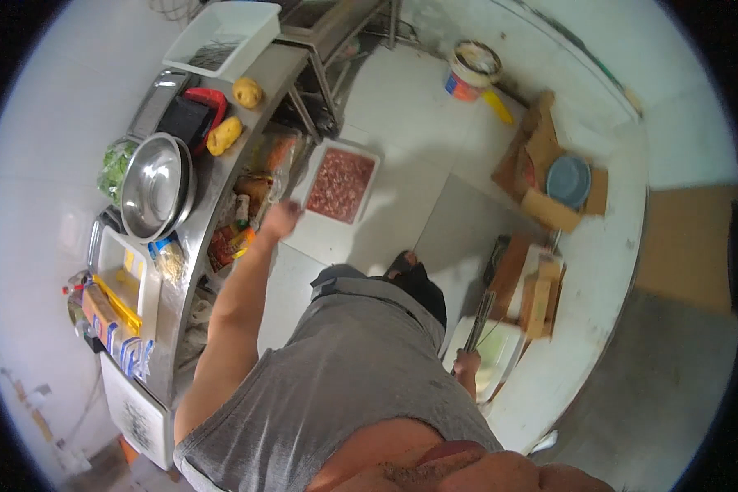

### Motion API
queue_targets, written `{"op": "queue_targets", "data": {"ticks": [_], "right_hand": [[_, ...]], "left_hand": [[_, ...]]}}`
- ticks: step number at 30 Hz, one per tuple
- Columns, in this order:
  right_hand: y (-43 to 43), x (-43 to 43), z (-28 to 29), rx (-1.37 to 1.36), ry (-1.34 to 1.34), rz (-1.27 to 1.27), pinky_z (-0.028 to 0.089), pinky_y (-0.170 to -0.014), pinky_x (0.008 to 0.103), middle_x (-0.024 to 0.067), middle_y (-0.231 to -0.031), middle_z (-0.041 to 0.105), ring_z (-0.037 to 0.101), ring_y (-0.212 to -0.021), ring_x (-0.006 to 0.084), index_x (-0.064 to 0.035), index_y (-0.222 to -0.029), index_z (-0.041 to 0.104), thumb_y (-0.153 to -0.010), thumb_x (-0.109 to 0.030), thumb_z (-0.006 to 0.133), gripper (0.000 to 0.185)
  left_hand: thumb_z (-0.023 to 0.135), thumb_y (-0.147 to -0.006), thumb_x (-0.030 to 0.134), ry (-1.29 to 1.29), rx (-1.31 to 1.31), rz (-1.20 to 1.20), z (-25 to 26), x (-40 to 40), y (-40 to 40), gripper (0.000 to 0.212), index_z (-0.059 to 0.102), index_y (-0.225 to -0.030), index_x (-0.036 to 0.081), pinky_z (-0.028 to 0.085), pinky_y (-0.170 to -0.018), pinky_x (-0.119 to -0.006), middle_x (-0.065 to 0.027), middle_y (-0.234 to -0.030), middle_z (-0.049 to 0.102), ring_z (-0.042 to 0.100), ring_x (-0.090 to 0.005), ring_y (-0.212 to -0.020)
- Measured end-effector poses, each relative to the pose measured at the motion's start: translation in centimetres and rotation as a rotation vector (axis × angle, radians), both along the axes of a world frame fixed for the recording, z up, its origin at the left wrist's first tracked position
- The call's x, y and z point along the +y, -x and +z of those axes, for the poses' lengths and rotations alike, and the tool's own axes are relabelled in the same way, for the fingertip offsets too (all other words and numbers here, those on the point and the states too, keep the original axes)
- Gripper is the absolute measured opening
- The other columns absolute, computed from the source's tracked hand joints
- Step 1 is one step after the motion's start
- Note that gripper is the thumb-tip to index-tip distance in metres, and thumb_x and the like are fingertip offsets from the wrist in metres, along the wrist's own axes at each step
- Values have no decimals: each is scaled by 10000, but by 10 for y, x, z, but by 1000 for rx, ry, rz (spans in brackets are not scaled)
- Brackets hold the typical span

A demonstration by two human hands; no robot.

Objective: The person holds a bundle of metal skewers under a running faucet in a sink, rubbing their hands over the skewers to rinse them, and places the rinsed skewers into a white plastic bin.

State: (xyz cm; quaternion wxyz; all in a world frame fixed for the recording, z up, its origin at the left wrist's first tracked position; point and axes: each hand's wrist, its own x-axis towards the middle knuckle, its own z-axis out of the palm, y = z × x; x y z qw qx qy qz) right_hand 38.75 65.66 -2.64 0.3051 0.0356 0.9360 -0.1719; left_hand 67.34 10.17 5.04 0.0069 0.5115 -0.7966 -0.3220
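My left hand [283, 219] is stretched out beside the steel table, near the corner of a white tray on the floor. Its fingers look curled, but blur hides whether they touch the rim or hold anything. Small pieces of raw red meat [341, 184] fill the white tray [366, 195]. Down at my right side, my right hand [467, 361] grips a bundle of thin metal skewers [481, 320]. Below that hand stands a white plastic tub [509, 344] with something pale green in it.
The steel table [200, 230] on the left carries steel bowls [154, 187], potatoes [224, 136] and a white bin [255, 46] holding thin skewers. Packaged goods [237, 240] crowd its lower shelf. Along the right wall are a bucket [467, 83], cardboard box [550, 212] and grey-blue basin [569, 180].
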Motion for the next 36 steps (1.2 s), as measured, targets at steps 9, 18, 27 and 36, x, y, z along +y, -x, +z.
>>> {"op": "queue_targets", "data": {"ticks": [9,18,27,36], "right_hand": [[309,-220,9,237,-26,373,414,-543,425,159,-617,559,556,-592,276,78,-715,548,-671,-202,578,286],[485,-600,170,165,212,459,408,-514,359,106,-612,543,542,-575,200,44,-711,539,-693,-234,595,284],[530,-949,236,-292,536,704,388,-445,295,59,-584,517,494,-487,160,-13,-723,533,-735,-177,598,177],[464,-1222,211,-912,450,991,406,-455,265,20,-606,519,493,-498,125,-38,-725,534,-789,-167,598,158]], "left_hand": [[491,-837,344,-471,-694,379,-107,104,-59,361,625,-916,19,467,-770,-407,-183,-941,615,574,-352,-879],[488,-819,275,-403,-44,288,-56,-208,325,305,612,-881,3,446,-781,-438,-232,-967,577,550,-381,-910],[542,-849,280,-333,642,30,105,-458,551,318,547,-1017,10,466,-644,-309,-107,-870,612,574,-163,-704],[452,-899,394,-867,1271,902,92,-581,614,332,546,-904,75,438,-559,-273,-33,-732,558,541,-133,-638]]}}
